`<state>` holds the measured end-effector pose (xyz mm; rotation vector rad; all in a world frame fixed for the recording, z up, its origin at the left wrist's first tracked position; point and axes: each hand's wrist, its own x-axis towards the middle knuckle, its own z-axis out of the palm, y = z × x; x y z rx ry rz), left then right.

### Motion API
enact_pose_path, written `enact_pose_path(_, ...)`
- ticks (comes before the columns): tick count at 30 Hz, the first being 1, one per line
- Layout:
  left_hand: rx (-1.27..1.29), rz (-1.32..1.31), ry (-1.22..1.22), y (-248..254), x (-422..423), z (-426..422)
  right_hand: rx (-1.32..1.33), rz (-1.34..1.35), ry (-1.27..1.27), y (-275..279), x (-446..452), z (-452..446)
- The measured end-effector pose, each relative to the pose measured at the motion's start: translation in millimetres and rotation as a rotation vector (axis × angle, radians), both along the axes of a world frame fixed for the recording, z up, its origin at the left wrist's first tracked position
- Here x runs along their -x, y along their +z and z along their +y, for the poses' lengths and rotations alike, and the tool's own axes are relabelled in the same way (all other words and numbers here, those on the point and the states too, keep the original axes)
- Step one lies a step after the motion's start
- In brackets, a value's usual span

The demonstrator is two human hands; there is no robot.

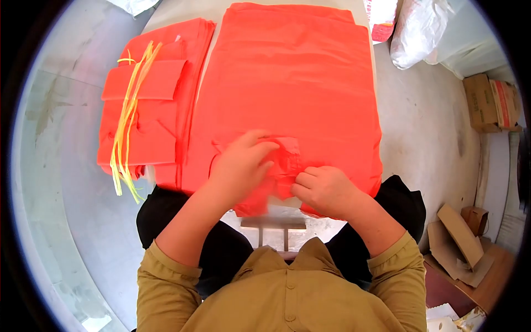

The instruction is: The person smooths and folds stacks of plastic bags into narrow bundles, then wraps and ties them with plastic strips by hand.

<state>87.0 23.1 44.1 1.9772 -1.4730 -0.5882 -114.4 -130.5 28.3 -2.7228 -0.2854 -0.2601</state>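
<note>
A large stack of red plastic bags (293,83) lies flat in front of me, its near edge wrinkled and lifted. My left hand (243,166) is over that near edge, palm down, with its visible fingers and thumb apart; it is slightly blurred. Under its wrist hangs a smeared red flap of plastic. To the right, my right hand (323,188) has its fingers pressed together on the crumpled edge of a red bag. Between the two hands the plastic is bunched up, and its exact folds cannot be made out.
Folded red bags (146,127) form a smaller pile at the left, with yellow ties (131,110) lying across it. A white plastic sack (420,30) sits at the upper right. Cardboard boxes (487,102) stand along the right side, and an opened carton (459,243) lies lower down.
</note>
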Motion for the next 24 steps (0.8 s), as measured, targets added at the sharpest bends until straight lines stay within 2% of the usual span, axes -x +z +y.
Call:
enact_pose_path(1, 0.051, -0.118, -0.026, -5, 4, -3, 0.0, 0.0, 0.0, 1, 0, 0)
enact_pose_path(4, -0.026, -0.112, -0.074, -9, 10, -9, 0.006, -0.016, -0.008, 3, -2, 0)
enact_pose_path(7, 0.026, -0.147, -0.086, -16, 11, -10, -0.059, 0.018, -0.066, 3, -4, 0)
enact_pose_path(10, 0.036, -0.165, -0.129, -14, 7, -9, -0.214, 0.036, -0.191, 12, -8, 0)
enact_pose_path(13, 0.063, -0.094, -0.212, -4, 7, -7, -0.321, 0.044, -0.246, 16, -10, -2)
enact_pose_path(16, 0.088, -0.089, -0.205, 3, 12, -9, -0.348, 0.07, -0.298, 16, -10, -4)
enact_pose_path(22, 0.01, 0.095, -0.176, -5, 15, -14, -0.408, -0.006, -0.319, 17, -7, -13)
enact_pose_path(24, -0.094, 0.239, -0.132, 3, 11, -13, -0.439, 0.033, -0.506, 26, 1, -31)
